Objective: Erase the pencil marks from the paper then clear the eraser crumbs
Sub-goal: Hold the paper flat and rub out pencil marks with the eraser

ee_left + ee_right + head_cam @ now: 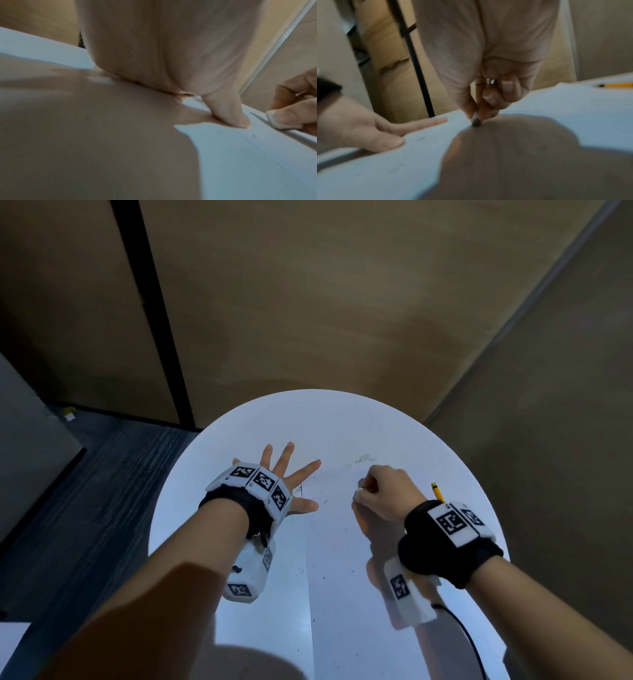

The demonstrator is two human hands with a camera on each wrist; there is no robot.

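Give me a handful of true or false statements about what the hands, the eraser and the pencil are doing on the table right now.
1. The left hand lies flat with fingers spread on the paper. True.
2. The right hand holds the yellow pencil. False: it pinches a white eraser; the pencil lies on the table beside the right wrist.
3. Dark eraser crumbs are scattered on the paper. True.
4. The table is square and wooden. False: it is round and white.
5. The eraser's tip is lifted high off the paper. False: it touches the sheet.
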